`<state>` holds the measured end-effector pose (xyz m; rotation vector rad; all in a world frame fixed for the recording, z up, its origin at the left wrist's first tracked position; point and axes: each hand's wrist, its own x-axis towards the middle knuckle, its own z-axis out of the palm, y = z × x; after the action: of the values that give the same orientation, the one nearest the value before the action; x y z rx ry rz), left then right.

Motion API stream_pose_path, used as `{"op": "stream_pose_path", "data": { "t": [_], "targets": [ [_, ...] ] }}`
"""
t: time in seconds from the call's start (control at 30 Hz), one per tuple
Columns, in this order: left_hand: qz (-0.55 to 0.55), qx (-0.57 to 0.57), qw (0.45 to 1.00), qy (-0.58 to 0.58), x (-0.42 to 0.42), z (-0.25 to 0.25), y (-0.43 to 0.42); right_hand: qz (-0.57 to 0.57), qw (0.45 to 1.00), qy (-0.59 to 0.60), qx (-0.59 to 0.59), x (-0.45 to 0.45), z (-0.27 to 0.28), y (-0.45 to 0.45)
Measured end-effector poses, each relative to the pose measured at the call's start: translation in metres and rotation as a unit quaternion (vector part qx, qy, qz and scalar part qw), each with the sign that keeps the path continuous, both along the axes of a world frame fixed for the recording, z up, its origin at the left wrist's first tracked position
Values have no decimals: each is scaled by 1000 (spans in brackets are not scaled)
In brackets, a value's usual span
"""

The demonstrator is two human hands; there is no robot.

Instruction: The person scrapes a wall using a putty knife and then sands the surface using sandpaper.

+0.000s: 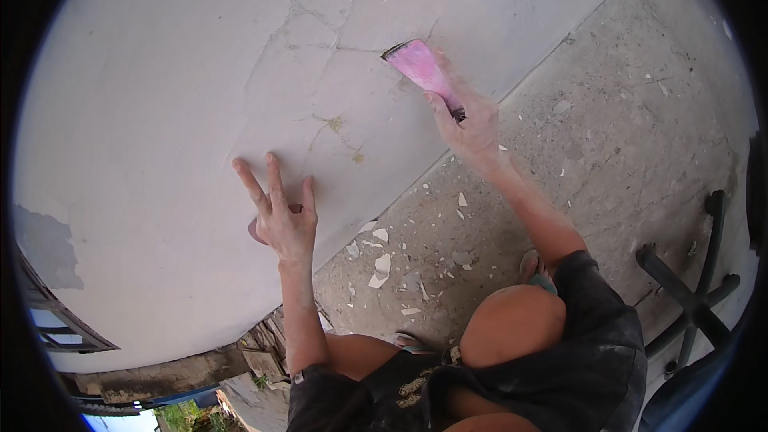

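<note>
Scraping at the wall (160, 112), by the look of it: the right hand (478, 132) grips the pink scraper (420, 64), blade edge up by a jagged crack (352, 50). The left hand (288, 228) spreads three fingers at the wall; something reddish shows behind it, and whether that's grasped I can't tell. The next stroke calls for a flat, steady blade. Smooth pale paint here, gritty grey floor (640, 96) below, scattered with thin, sharp-cornered white flakes (382, 270).

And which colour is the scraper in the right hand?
The scraper is mostly pink; the head view shows it.
</note>
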<state>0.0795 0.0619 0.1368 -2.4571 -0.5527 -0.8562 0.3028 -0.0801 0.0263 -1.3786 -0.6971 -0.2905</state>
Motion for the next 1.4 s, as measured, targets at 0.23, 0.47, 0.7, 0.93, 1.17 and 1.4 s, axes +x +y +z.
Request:
{"op": "stream_pose_path", "data": {
  "t": [0.23,0.47,0.7,0.93,1.17,1.4],
  "targets": [
    [-5,-8,1000,-1,0,-1,1,-2,1000,-13,20,1,-2,3],
    [-7,-3,1000,-3,1,-1,0,44,996,81,-15,-4,-3,-3],
    [-7,-6,1000,-3,1,-1,1,277,911,303,33,-9,18,-30],
    [-4,-4,1000,-3,3,-1,-1,302,904,299,56,-18,24,-20],
    [17,-6,1000,1,2,-2,-2,311,891,316,94,-26,23,-13],
    [17,-12,1000,3,3,0,-6,272,886,352,129,-20,7,-30]
  ]
}}
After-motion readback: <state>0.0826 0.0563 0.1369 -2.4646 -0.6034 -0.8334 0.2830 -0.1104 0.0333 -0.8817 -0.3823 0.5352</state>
